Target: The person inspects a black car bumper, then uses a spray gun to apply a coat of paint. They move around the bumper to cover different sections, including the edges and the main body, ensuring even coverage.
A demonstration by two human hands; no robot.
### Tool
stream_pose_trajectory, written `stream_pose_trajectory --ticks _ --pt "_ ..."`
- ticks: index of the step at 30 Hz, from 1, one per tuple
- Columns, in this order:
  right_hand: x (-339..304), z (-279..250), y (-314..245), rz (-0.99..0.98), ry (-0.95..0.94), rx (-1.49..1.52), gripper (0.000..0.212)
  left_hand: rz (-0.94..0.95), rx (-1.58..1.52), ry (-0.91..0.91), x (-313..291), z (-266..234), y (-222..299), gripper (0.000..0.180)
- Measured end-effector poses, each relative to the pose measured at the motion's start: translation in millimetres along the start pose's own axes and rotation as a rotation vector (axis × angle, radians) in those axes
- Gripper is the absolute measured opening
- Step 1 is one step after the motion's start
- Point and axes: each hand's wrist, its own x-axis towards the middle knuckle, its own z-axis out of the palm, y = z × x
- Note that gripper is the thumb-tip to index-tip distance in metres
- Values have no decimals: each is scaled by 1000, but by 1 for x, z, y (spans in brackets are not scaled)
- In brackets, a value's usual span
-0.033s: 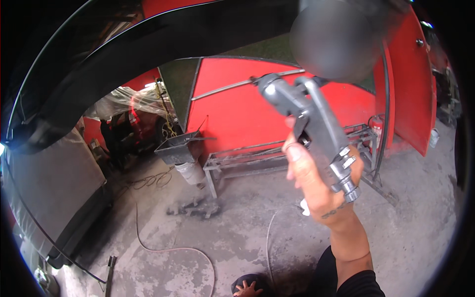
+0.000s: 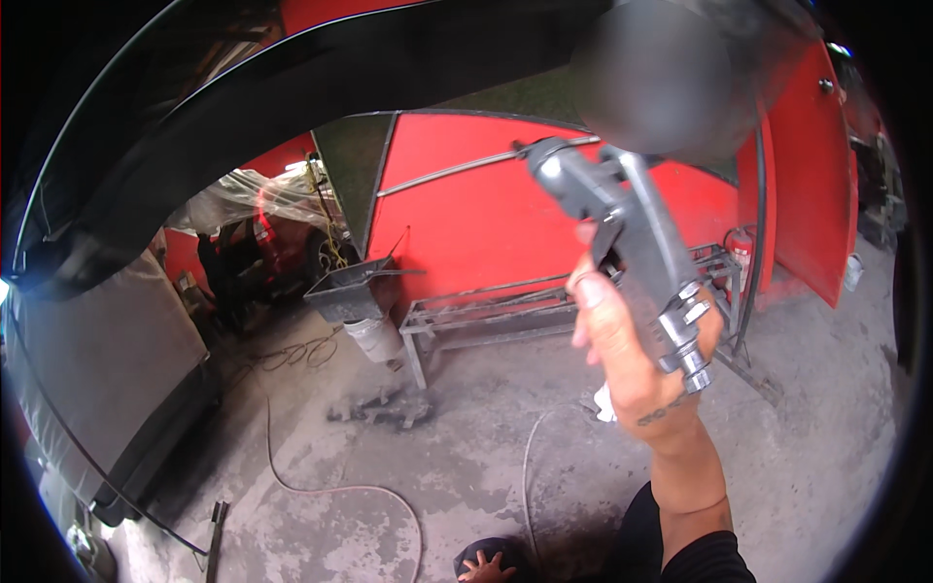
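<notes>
Right hand: right hand [image 2: 632,360] raised in front of the camera, forearm coming up from the lower edge; fingers wrapped round the grip of a spray gun [image 2: 622,243], one finger lying on the trigger.
Spray gun: silver metal, held upright and tilted, nozzle end up and to the left, handle fittings at the lower right beside the wrist. It sits right of centre, in the air in front of the red wall [image 2: 486,214]. The dark round shape just above it is blurred; cannot tell what it is.
Left hand: only fingertips show at the bottom edge, left hand [image 2: 486,568], fingers spread against a dark rounded thing; cannot tell what that thing is.
Panel: curved black panel [image 2: 292,87] arches across the top and down the left side, close to the camera.
Rack: grey metal rack [image 2: 505,316] stands against the red wall, behind the gun.
Bucket: white bucket [image 2: 374,338] on the floor at the rack's left end, under a dark tray [image 2: 350,287].
Hose: thin hose [image 2: 330,486] loops over the dusty concrete floor [image 2: 466,457], from the left towards the bottom edge.
Door: red door [image 2: 812,165] stands open at the right.
</notes>
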Motion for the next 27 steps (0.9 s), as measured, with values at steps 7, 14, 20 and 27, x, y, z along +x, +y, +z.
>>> stream_pose_trajectory --ticks 7,14,20,27 --pt "13 1 -1 -39 67 -76 29 4 46 38 0 7 -3 94" --pt "9 17 -19 -16 -127 16 24 -26 149 0 3 8 -2 94" --pt "0 -3 -10 -9 8 -18 25 -37 132 7 3 7 -2 95" --pt "16 -20 -17 29 133 -48 33 -34 184 14 -1 6 3 95"
